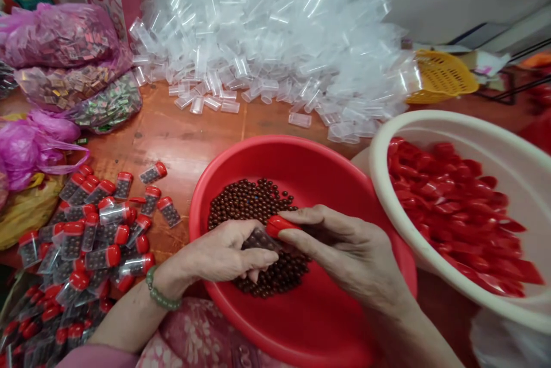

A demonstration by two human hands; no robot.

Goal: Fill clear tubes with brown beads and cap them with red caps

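My left hand [235,250] is closed around a small clear plastic tube [257,240] with brown balls inside, held above the red basin [344,170]. Between the thumb and fingertips of my right hand [344,241] is a red cap [282,225], which meets the tube's open end; whether it is seated I cannot tell. Under both hands, a heap of shiny brown balls [241,201] lies in the left part of the basin. The tube's lower end is partly hidden by my left fingers.
Filled, red-capped tubes [99,230] pile up at the left. Clear tubes without caps [258,41] form a large heap at the back. A white basin [430,117] of red caps [456,207] stands right. Pink bags [73,35] of small packets and a yellow basket [445,75] flank the heap.
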